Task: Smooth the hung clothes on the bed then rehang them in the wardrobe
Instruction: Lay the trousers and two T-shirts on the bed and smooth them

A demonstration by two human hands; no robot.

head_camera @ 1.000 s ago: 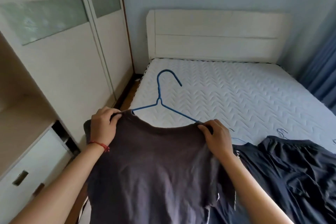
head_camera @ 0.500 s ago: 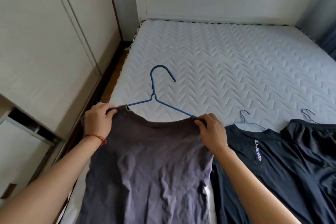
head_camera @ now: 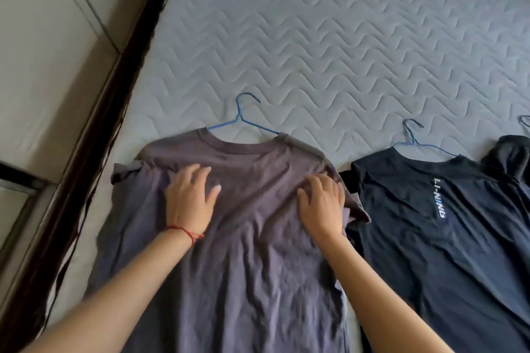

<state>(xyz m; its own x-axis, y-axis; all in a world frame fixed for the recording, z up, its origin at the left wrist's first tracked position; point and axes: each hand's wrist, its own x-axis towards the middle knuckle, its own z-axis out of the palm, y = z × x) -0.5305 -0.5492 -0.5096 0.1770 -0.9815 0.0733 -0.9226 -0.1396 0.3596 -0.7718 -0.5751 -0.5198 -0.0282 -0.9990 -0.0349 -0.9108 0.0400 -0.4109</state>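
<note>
A grey T-shirt [head_camera: 243,238] lies spread flat, collar away from the person, on the left part of the bed [head_camera: 329,37], whose quilted mattress cover shows a wavy stitched pattern. The shirt is on a blue wire hanger [head_camera: 243,116], the hook and both sloping arms showing above the neckline and resting on the mattress. The left hand [head_camera: 190,198] lies palm down on the upper left chest of the shirt, its grip wide, fingers spread and fairly straight, holding nothing; a red cord bracelet [head_camera: 186,232] circles its wrist. The right hand [head_camera: 322,203] rests palm down on the upper right chest near the sleeve seam, fingers slightly bent over a small ridge of fabric; its grip looks loose rather than pinching, though the fingertips are too blurred to be sure. The cloth is creased below and between the hands. Just beside it on the right lies a dark T-shirt [head_camera: 430,223] with a vertical printed logo, on its own blue hanger [head_camera: 415,137], and the two shirts' sleeves touch or overlap. A further dark garment [head_camera: 513,157] lies at the right edge. Pale wardrobe doors [head_camera: 43,51] stand along the left, past a dark strip of floor.
</note>
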